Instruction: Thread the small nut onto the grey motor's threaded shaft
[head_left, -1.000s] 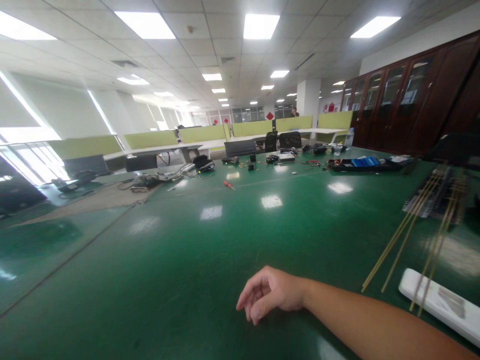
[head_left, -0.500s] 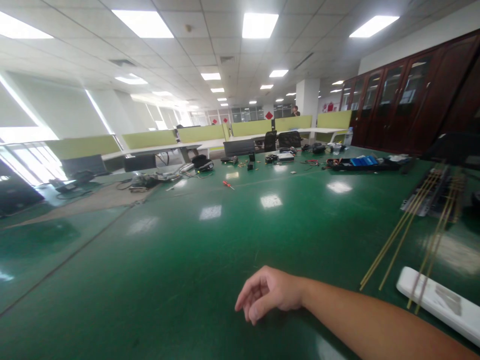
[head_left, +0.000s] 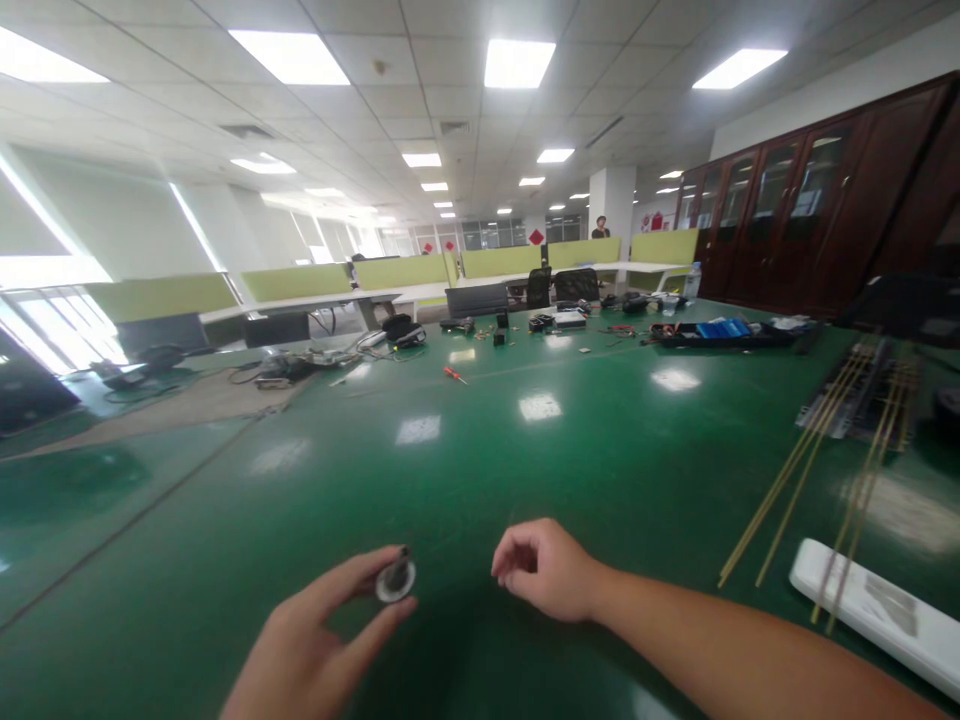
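Observation:
Low in the middle of the head view, my left hand (head_left: pixel 330 630) pinches a small round piece with a pale rim and a dark stem (head_left: pixel 396 577) between thumb and fingertips. The piece is held off the green tabletop (head_left: pixel 465 460), its stem pointing up and away. Its exact kind is too blurred to tell. To the right of it, apart from the piece, my right hand (head_left: pixel 551 572) is curled, the fingertips near the thumb. Nothing shows in it. It hovers over or rests on the table; I cannot tell which.
A red screwdriver (head_left: pixel 454 375) lies farther back. Thin yellowish rods (head_left: pixel 795 470) and a long white device (head_left: pixel 870 610) are at the right. A black tray with blue items (head_left: pixel 720 332), cables and small parts line the far edge. A person (head_left: pixel 601 228) is in the background.
My left hand has come into view from below, holding the small round piece. My right hand has shifted slightly right and its fingers have curled closer to the thumb.

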